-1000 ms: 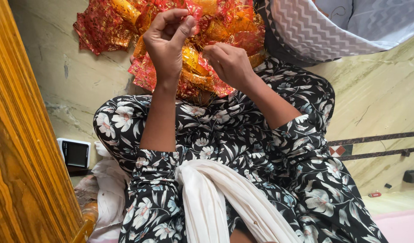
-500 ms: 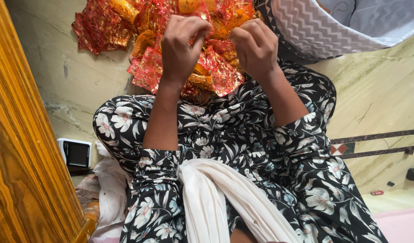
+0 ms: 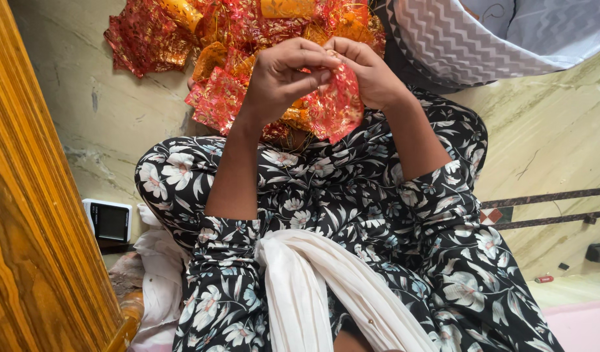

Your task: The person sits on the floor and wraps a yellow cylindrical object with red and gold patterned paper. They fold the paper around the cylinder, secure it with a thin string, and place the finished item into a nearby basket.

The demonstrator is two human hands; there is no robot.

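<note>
2 hands meet over one small pouch (image 3: 336,104), red mesh with gold print, held up above my lap and in front of the heap of similar red and gold pouches (image 3: 234,39) lying on the stone floor (image 3: 554,143) toward its far edge. My left hand (image 3: 283,78) has thumb and fingertips pinched together on the pouch's upper edge; my right hand (image 3: 371,75) is curled closed around the same edge from the other side, so both are clamped on the fabric and touching each other.

From here I judge the work is at the pouch's mouth, though I cannot tell whether a cord or a seam is under the fingers. To do it well I would keep the grip light, since thin mesh like this likely snags and puckers, and hold the mouth taut between the 2 pinches so the edge stays flat.

A white scarf (image 3: 326,293) hangs down my floral dress (image 3: 378,215). A small white device with a dark screen (image 3: 109,221) sits on the floor beside the wooden panel (image 3: 32,215), and a grey zigzag-patterned cloth (image 3: 469,39) lies at the far right.
</note>
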